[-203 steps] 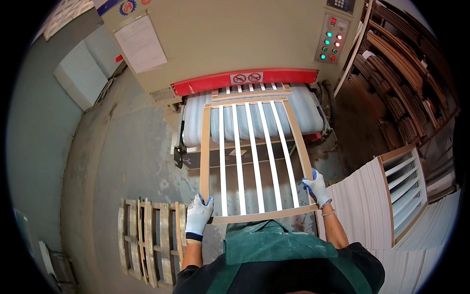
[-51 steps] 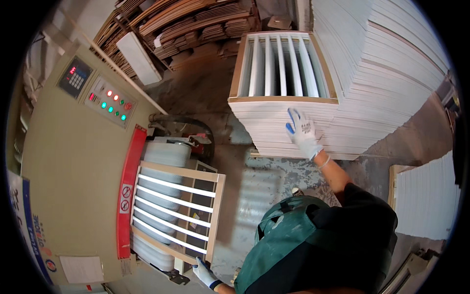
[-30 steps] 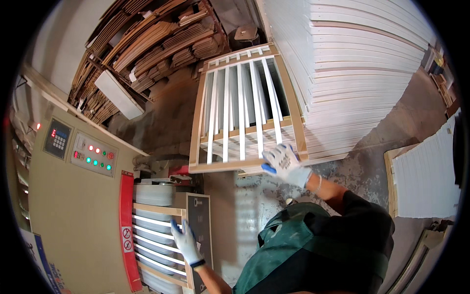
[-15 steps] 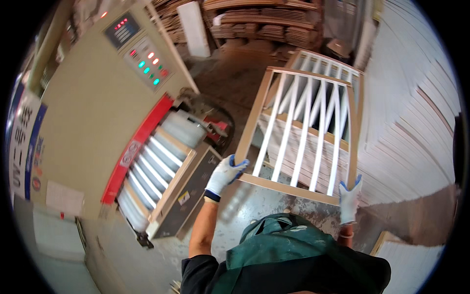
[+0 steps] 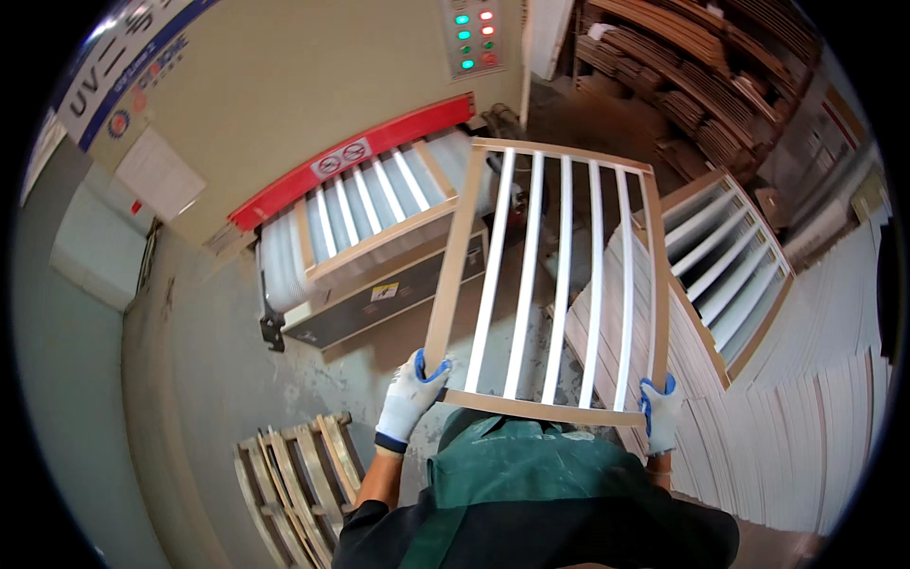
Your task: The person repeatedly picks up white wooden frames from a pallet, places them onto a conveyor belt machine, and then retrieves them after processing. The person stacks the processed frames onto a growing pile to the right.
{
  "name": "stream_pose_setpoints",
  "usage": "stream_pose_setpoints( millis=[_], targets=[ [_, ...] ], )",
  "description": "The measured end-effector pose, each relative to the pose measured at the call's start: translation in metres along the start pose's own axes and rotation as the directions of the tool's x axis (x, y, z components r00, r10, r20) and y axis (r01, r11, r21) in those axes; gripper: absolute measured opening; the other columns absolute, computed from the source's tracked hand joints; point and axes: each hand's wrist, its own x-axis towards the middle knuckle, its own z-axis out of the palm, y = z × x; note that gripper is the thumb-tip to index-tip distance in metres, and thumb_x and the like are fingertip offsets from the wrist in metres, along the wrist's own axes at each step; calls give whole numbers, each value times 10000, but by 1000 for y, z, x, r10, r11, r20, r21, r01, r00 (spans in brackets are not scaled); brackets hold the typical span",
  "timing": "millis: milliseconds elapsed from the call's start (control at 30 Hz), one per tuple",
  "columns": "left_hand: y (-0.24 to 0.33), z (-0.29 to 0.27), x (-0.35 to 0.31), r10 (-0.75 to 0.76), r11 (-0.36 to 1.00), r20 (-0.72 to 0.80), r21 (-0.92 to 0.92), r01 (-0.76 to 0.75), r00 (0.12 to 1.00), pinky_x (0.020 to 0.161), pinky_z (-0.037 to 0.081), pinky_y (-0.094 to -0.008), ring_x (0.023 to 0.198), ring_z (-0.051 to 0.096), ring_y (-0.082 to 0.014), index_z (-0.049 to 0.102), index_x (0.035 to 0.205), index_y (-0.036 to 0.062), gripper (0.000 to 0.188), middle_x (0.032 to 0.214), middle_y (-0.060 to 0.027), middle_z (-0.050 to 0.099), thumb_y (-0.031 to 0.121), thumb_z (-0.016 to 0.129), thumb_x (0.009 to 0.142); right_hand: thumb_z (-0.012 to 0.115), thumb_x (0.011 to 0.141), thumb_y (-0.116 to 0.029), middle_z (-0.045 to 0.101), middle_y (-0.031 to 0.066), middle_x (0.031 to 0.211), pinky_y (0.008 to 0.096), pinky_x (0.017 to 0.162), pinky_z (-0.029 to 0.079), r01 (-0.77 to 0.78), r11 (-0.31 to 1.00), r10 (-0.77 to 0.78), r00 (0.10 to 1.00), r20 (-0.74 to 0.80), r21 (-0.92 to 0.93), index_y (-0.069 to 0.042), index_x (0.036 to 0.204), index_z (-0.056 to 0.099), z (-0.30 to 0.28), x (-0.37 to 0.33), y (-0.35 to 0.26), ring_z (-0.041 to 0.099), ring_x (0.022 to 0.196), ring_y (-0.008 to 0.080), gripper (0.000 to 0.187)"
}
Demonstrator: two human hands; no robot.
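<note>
I hold a slatted frame (image 5: pixel 543 410) before me, with tan edges and several white slats between them. Closed round its near left corner is my left hand (image 5: pixel 409 403), in a white glove with blue fingers. My right hand (image 5: pixel 661 414), gloved alike, grips the near right corner. The frame tilts up and away from my green apron, and its far left corner overlaps the machine. A second slatted frame (image 5: pixel 384 248) lies on the machine's white rollers (image 5: pixel 282 258), partly under a red guard bar (image 5: pixel 351 156). Another slatted frame (image 5: pixel 679 272) rests on a pile to the right.
The beige machine (image 5: pixel 313 85) with lit buttons (image 5: pixel 464 43) stands ahead and left. Tall stacks of pale boards (image 5: pixel 787 455) line the right. A wooden pallet (image 5: pixel 270 493) lies on the floor at lower left. Racks of brown strips (image 5: pixel 701 71) stand at the back.
My view has turned left, toward the machine. The held frame has swung away from the pile on the right, nearer the rollers. Both hands keep their grip.
</note>
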Motion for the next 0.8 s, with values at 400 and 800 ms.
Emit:
stream_pose_setpoints(
  millis=[400,800],
  targets=[
    [-112,-68,-108,-296,955,-508,-148,257,809,694,539,-367,740,712,-229,684,1027,12,312,832,-148,718,286,741,891,790,802,-37,658,23,721,250,461,446,147,984,-70,830,553,-96,18,1035,674,172,23,-10,579,538,81,265],
    [-137,-101,-135,-394,893,-585,-60,446,709,815,549,-390,929,731,-296,686,1127,42,405,993,-158,746,351,742,871,834,770,-106,669,56,799,274,513,495,288,930,-98,793,601,-229,7,1065,644,234,5,21,611,590,119,368]
  ],
)
